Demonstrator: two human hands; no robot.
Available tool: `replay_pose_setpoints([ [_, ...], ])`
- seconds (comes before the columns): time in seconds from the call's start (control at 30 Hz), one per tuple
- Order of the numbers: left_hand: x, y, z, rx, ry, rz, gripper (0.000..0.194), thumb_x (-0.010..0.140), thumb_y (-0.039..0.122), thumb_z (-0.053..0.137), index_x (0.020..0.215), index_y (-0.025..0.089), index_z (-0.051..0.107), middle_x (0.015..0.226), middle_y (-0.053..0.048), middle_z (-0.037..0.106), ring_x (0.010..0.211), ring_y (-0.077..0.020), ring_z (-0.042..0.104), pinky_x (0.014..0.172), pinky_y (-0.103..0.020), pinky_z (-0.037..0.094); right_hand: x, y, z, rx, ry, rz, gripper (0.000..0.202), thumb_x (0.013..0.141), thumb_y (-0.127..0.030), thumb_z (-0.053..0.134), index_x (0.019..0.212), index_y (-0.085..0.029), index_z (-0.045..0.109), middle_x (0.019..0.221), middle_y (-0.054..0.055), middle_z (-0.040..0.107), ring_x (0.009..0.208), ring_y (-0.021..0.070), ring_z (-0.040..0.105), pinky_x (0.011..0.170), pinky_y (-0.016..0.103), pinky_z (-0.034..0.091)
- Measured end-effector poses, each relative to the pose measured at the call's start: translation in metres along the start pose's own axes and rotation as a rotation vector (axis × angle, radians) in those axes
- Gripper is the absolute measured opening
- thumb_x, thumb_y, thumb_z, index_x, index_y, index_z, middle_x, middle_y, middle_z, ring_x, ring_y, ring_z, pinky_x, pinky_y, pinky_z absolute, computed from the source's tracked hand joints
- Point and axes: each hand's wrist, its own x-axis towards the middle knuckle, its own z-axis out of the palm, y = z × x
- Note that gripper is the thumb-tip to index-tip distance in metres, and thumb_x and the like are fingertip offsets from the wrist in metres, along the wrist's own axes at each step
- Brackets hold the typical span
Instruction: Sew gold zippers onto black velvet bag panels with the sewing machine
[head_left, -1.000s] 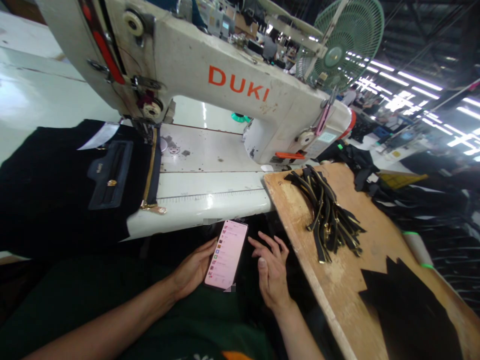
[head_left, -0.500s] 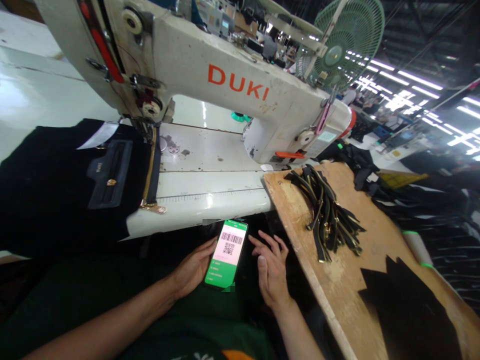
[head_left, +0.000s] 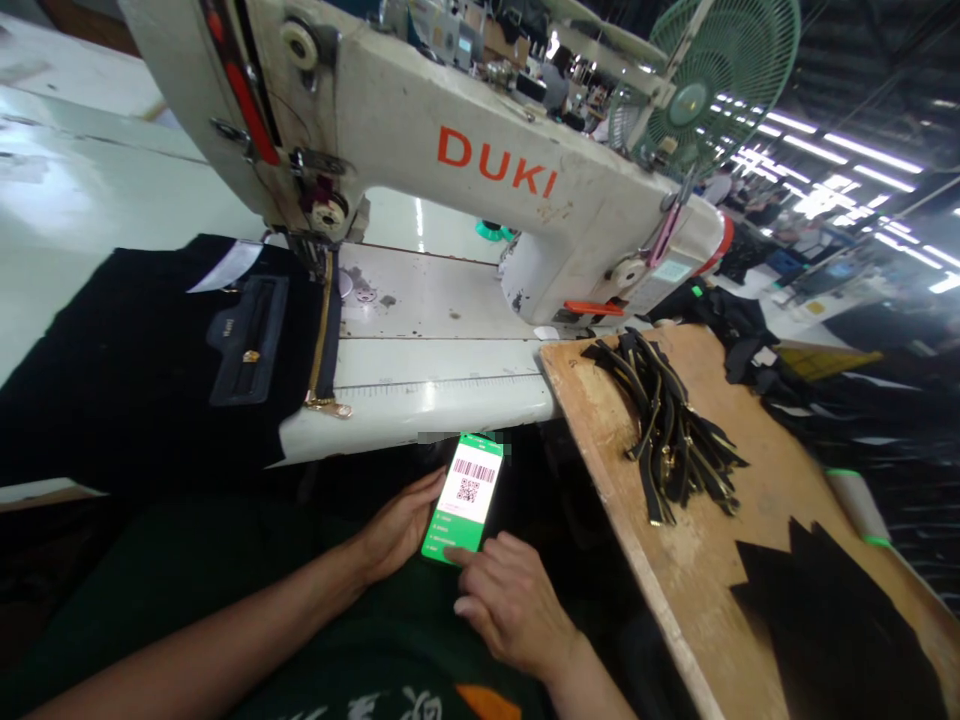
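Note:
My left hand [head_left: 401,530] is wrapped round the left side of a phone [head_left: 466,495] held over my lap. The lit screen is green and white, with a barcode and a square code. My right hand [head_left: 514,600] is at the phone's lower end, its index finger over the bottom of the screen and the other fingers curled, with nothing seen in them. Above the phone stands a white sewing machine [head_left: 480,130]. Black fabric [head_left: 165,370] with a brass zipper [head_left: 322,330] lies under its needle area at the left.
A wooden board [head_left: 600,440] to the right bears a bundle of black zippers [head_left: 667,430] and black fabric pieces [head_left: 832,610]. A green fan [head_left: 686,100] stands behind. Dark cloth is heaped at the far right, and other people appear in the background.
My right hand has moved down and left onto the lower part of the phone, its spread fingers now mostly curled. The view has shifted slightly, moving the scene to the right.

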Motion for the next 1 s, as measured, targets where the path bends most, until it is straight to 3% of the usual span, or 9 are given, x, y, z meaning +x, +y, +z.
replay_pose_setpoints([
  [0.23, -0.001, 0.000, 0.000, -0.002, 0.000, 0.000, 0.037, 0.102, 0.025, 0.059, 0.137, 0.015, 0.063, 0.130, -0.017, 0.070, 0.110, -0.0266, 0.069, 0.094, -0.038, 0.054, 0.000, -0.018, 0.011, -0.083, -0.136, -0.020, 0.059, 0.112, -0.046, 0.013, 0.085, -0.023, 0.060, 0.116, 0.000, 0.077, 0.070, 0.0160, 0.071, 0.061, 0.030, 0.045],
  [0.47, 0.000, 0.001, 0.000, -0.011, -0.003, -0.002, 0.037, 0.101, 0.025, 0.061, 0.136, 0.015, 0.064, 0.132, -0.017, 0.069, 0.113, -0.0285, 0.068, 0.095, -0.039, 0.054, 0.002, -0.024, 0.007, -0.198, -0.183, -0.012, 0.063, 0.111, -0.046, 0.007, 0.086, -0.023, 0.060, 0.123, -0.002, 0.075, 0.063, 0.0166, 0.069, 0.053, 0.034, 0.043],
  [0.7, -0.001, 0.002, 0.002, -0.018, 0.016, -0.007, 0.038, 0.096, 0.024, 0.068, 0.133, 0.014, 0.067, 0.128, -0.017, 0.071, 0.108, -0.0283, 0.071, 0.090, -0.036, 0.056, -0.009, -0.028, 0.014, -0.183, -0.089, 0.044, 0.058, 0.112, -0.042, 0.007, 0.090, -0.022, 0.058, 0.125, -0.001, 0.074, 0.069, 0.0154, 0.071, 0.062, 0.033, 0.045],
  [1.0, -0.001, 0.002, 0.003, -0.027, 0.031, -0.006, 0.036, 0.098, 0.022, 0.064, 0.133, 0.013, 0.066, 0.126, -0.019, 0.072, 0.104, -0.0283, 0.072, 0.086, -0.037, 0.059, -0.008, -0.021, 0.009, -0.124, -0.036, 0.079, 0.048, 0.113, -0.041, 0.016, 0.092, -0.022, 0.054, 0.125, 0.000, 0.074, 0.070, 0.0133, 0.069, 0.067, 0.031, 0.041],
])
